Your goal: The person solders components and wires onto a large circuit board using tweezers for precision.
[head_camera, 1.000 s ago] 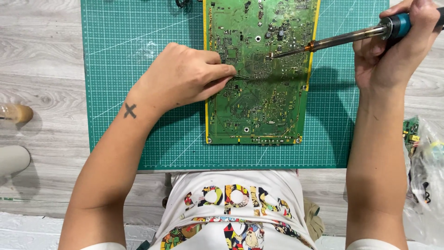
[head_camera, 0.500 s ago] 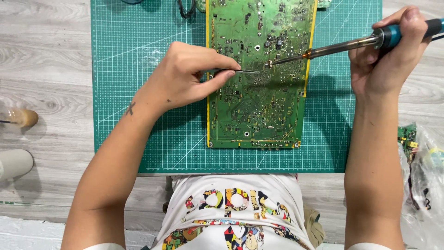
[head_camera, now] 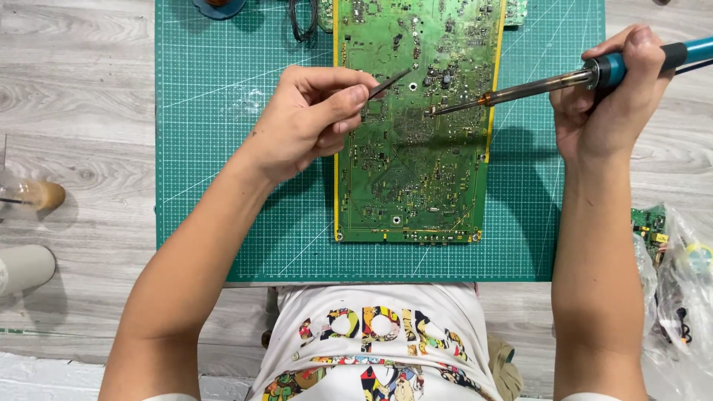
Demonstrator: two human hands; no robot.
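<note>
Overhead, left hand (head_camera: 308,119) pinching tweezers (head_camera: 390,83), right hand (head_camera: 605,96) gripping soldering iron (head_camera: 520,90), circuit board (head_camera: 412,178).

Head view, straight down, close over cutting mat (head_camera: 223,148)

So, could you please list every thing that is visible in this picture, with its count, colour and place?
circuit board: one, green with yellow edges, lying flat on the mat, centre.
cutting mat: one, green with a white grid, on the table.
table: one, grey wood grain, under everything.
soldering iron: one, teal handle and metal shaft, tip over the board's middle.
tweezers: one pair, dark, tips above the board, left of the iron tip.
plastic bag: one, clear, with small parts inside, right edge.
black cable: one, top edge of the mat.
left hand: pinching the tweezers.
right hand: gripping the soldering iron handle.
</note>
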